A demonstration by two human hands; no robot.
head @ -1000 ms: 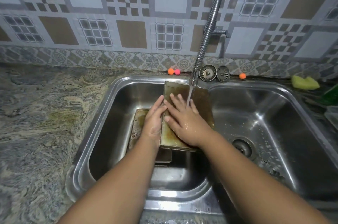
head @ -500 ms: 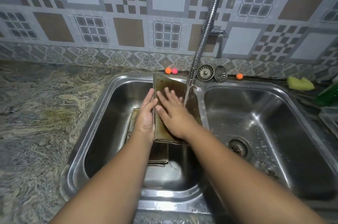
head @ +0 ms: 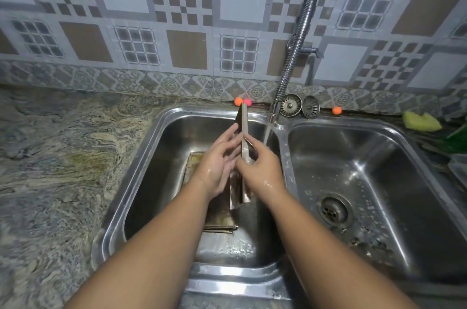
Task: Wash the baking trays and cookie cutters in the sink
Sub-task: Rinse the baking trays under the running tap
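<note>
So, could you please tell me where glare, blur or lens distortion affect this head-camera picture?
Head view: glare on the sink rim and the wet basin floor; the countertop smears towards the left edge; wide-angle bending bows the tiled wall; the tray held edge-on between left hand and right hand stays fairly sharp.

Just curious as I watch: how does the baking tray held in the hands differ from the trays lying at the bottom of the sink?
The held baking tray stands on edge, nearly vertical, while the stacked trays lie flat on the floor of the left basin. The held one is gripped between the left hand and right hand, beside the running water; the stacked ones are untouched. Both look like stained, brownish metal.
</note>
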